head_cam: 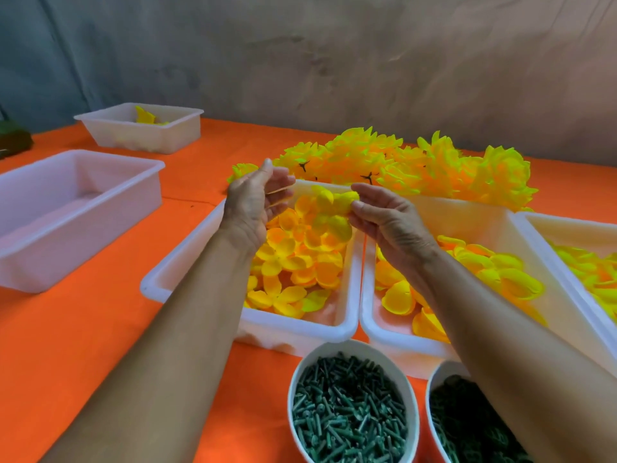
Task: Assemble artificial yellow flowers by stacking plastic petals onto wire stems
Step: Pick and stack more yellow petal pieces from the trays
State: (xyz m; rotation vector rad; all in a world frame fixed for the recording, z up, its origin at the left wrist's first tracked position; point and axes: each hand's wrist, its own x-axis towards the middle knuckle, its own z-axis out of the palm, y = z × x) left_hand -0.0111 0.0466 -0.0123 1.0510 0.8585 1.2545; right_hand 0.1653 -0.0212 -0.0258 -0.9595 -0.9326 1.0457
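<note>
Raised over a white tray (pixel 187 265) of loose yellow petals (pixel 293 262) at centre frame: right hand (pixel 390 222), thumb and fingers pinching a yellow petal piece (pixel 334 208) by its 3 o'clock edge; left hand (pixel 253 202) just off the piece at 9 o'clock, palm up, fingers loosely curled, holding nothing that can be made out. Piled at 1 o'clock on the orange table (pixel 83 329), a heap of finished yellow flowers (pixel 434 168). Set at 3 o'clock, touching the first tray, a second tray (pixel 377 322) of larger petals, with a third tray (pixel 567 225) at the frame's edge. Nearest at 6 o'clock, two white bowls of dark green parts (pixel 347 412). Parked at 9 and 10 o'clock, an unfilled tray (pixel 80 208) and a far tray (pixel 143 128) with a few yellow pieces.
</note>
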